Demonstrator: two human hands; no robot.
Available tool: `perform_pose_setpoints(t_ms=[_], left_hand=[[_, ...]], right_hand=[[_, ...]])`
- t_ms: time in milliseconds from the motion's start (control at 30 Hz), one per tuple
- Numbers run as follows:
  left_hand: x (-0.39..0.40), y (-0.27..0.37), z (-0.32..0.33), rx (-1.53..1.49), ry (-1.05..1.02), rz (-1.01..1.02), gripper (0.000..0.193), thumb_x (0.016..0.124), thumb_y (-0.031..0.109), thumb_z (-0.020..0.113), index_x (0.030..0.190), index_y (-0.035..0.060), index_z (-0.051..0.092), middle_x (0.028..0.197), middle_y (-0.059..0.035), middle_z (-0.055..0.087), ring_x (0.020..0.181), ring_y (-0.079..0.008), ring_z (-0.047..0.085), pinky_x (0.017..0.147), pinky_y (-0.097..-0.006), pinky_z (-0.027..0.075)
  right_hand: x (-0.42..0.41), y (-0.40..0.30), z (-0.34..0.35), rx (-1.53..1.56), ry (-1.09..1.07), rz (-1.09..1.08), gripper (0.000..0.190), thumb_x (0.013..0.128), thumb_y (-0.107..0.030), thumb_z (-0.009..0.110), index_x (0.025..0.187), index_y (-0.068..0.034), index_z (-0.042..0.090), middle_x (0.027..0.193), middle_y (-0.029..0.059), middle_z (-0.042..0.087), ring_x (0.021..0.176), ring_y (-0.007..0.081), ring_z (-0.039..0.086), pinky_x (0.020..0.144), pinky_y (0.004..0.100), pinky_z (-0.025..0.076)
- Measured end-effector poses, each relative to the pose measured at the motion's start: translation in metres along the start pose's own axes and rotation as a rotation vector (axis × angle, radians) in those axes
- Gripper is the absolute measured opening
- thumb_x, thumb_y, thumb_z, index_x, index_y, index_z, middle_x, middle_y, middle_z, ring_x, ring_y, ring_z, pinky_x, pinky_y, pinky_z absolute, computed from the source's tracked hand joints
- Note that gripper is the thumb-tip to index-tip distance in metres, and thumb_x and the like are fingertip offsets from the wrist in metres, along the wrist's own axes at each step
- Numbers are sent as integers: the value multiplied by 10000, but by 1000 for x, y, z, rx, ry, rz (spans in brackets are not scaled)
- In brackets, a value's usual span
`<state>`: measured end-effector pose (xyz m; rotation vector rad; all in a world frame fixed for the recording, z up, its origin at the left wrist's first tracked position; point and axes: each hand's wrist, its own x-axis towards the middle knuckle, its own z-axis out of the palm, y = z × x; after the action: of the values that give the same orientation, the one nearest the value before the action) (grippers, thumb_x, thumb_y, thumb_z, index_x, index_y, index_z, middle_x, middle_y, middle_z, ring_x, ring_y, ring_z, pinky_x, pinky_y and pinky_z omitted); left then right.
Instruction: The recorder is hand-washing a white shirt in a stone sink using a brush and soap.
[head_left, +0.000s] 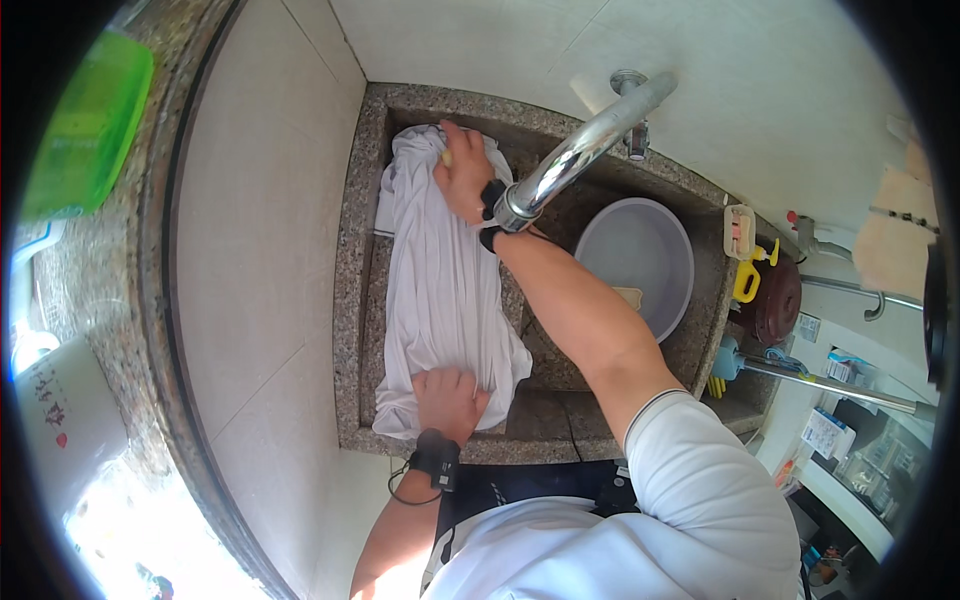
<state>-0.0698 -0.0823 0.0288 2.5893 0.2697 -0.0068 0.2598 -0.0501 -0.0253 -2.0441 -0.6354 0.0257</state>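
A wet-looking white garment or cloth (448, 285) lies stretched lengthwise in gathered folds over the left part of a speckled stone sink (351, 300). At its near end my left hand (450, 401) is closed on the fabric, knuckles up. My right hand (465, 176) rests on the far end, with a small pale yellow piece (447, 158), possibly a soap bar, showing between thumb and fingers; most of it is hidden. Both wrists wear black bands. Above my right wrist hangs the mouth of a chrome faucet (570, 165).
Right of the cloth, a grey-lilac basin (637, 255) holds cloudy water and a beige item (628, 298), partly behind my forearm. A soap dish (739, 231) and yellow pump bottle (748, 279) sit at the right rim. Tiled wall (255, 225) closes the left side.
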Motion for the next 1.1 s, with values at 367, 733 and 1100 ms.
perform_pose_setpoints(t_ms=[367,733,1100], left_hand=[[-8,-5,-2,-7,-36,3,217,726,277,722,805,108,611,863,-66,560,891,-297,535,906,-479,379],[-4,-7,-3,-20,-18,-5,223,719,276,730,793,106,608,862,-68,559,893,-292,536,901,-471,378],[-3,-1,-4,-31,-39,1,224,705,276,729,792,105,614,857,-74,558,879,-299,534,912,-474,391]], right_hand=[[-121,-29,-19,-380,-794,-689,377,988,-295,579,1354,-275,663,1507,85,540,1425,279,470,1159,649,341],[-48,3,1,46,-324,-281,525,868,14,658,1382,-40,565,1325,247,610,1206,431,604,1047,475,507],[-69,-14,7,-393,-674,-537,406,989,-293,587,1387,-230,635,1597,162,434,1475,360,422,1181,589,346]])
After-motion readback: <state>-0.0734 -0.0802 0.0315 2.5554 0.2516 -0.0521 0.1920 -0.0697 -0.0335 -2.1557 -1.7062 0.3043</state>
